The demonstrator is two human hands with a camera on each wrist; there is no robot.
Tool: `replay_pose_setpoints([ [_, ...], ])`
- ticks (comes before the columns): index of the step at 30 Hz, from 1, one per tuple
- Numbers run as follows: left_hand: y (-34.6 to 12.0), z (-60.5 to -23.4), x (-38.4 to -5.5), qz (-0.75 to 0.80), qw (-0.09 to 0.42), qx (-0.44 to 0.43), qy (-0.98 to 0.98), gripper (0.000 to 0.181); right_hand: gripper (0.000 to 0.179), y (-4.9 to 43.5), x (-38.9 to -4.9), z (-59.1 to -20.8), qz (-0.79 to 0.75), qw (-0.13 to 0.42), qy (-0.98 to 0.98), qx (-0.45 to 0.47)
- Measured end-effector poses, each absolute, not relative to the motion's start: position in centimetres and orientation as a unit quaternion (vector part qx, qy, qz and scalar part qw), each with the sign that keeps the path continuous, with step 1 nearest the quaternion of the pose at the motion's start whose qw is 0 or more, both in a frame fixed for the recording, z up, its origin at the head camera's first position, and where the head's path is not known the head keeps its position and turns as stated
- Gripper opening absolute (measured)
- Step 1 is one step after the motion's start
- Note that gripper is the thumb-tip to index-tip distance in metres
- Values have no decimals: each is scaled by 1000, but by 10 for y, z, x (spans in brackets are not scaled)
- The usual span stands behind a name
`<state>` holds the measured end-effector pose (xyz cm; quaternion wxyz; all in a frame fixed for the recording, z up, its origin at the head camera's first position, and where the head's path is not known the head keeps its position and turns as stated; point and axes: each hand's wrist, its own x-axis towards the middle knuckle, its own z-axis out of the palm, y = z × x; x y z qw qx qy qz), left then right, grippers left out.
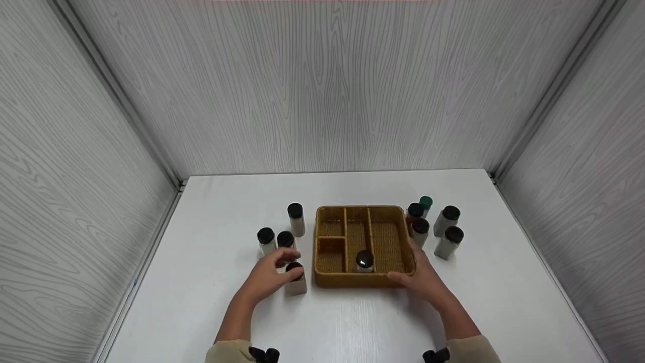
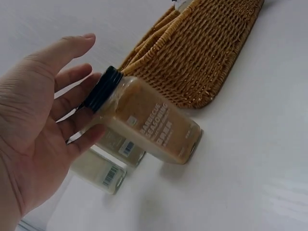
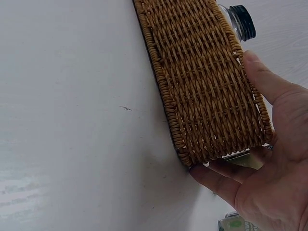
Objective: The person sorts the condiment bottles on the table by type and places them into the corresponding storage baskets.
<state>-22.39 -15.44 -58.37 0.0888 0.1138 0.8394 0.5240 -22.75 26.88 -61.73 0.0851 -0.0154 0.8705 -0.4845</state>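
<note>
My left hand [image 1: 268, 276] is around the black cap of a square seasoning jar [image 2: 156, 126] labelled barbecue seasoning, with brown powder inside. In the left wrist view its fingers lie loosely behind the cap, while the thumb stands away from it. The jar is upright on the table, left of a brown woven basket [image 1: 352, 280]. My right hand [image 1: 426, 276] grips the basket's near right corner, thumb over the rim and fingers along the outer side. One black-capped jar [image 1: 364, 261] stands in the basket's middle compartment, at the near end.
Several black-capped jars, such as one jar [image 1: 297, 222] at the back, stand left of the basket. More stand on its right, including a grey-looking jar [image 1: 447, 244] and one with a green cap [image 1: 426, 201]. Panels [image 1: 322, 101] enclose the white table [image 1: 211, 292] at back and sides.
</note>
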Motion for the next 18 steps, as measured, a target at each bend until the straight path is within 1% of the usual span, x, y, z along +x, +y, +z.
replay_pose_setpoints([
  [4,-163,-590,-221,531,88,124,833,46,119,269,-228,-618,-483,85,871,-15],
  [10,-169,-599,-217,549,107,108,822,52,118,268,-228,-615,-483,89,871,-8],
  [18,-168,-604,-218,545,118,87,825,57,120,269,-226,-618,-475,93,875,-9],
])
